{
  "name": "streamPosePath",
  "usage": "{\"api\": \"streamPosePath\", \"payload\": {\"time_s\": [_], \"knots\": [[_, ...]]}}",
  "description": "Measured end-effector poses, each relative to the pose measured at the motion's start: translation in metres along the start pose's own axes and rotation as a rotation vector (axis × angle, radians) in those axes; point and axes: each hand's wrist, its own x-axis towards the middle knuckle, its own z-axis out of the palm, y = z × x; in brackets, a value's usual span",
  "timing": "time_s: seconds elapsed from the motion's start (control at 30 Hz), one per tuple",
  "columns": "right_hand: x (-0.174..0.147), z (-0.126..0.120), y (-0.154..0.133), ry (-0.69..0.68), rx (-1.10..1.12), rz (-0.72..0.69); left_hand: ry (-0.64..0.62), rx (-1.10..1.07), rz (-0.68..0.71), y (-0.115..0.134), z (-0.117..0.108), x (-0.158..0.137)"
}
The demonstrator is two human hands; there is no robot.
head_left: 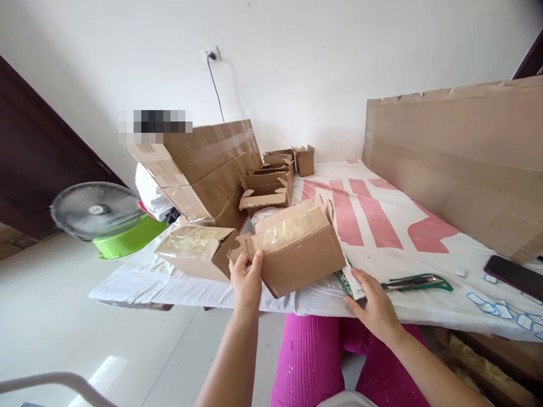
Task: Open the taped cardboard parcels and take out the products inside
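Note:
My left hand [246,281] pinches the left end of a brown cardboard box [303,257], thumb on its near face. The box tilts at the table's front edge, with clear tape across its top and torn flaps standing up at both ends. My right hand [375,302] has its thumb and fingers around a small white-and-green packet [352,284], which lies partly behind the box's right end. To the right of that hand lies a green-handled box cutter [418,282]. A second taped cardboard box [195,249] rests left of my left hand.
Several open cardboard boxes [265,198] line the back of the cloth-covered table [318,299]. Large cardboard panels stand at left [220,169] and right [453,164]. A phone [515,277] lies at right. Beyond the left edge are a fan [97,210], a green tub [131,236] and a partly hidden person [150,192].

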Motion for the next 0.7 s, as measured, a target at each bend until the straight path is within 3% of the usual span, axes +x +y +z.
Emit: {"api": "streamPosePath", "payload": {"time_s": [0.13,0.23,0.37,0.5,0.7], "knots": [[-0.002,0.000,0.003,0.024,-0.013,-0.004,0.019,0.031,0.004,0.000,0.001,-0.002],[0.009,-0.019,-0.005,0.165,0.022,-0.044,0.006,0.046,0.031,0.000,-0.002,-0.006],[0.056,-0.060,-0.043,0.323,-0.007,-0.301,0.000,0.051,0.057,-0.001,-0.007,-0.014],[0.114,-0.075,-0.097,0.216,-0.005,-0.561,0.001,0.041,0.079,-0.004,-0.008,-0.020],[0.165,-0.045,-0.144,0.029,-0.205,-0.891,-0.013,0.004,0.084,-0.009,-0.011,-0.030]]}}
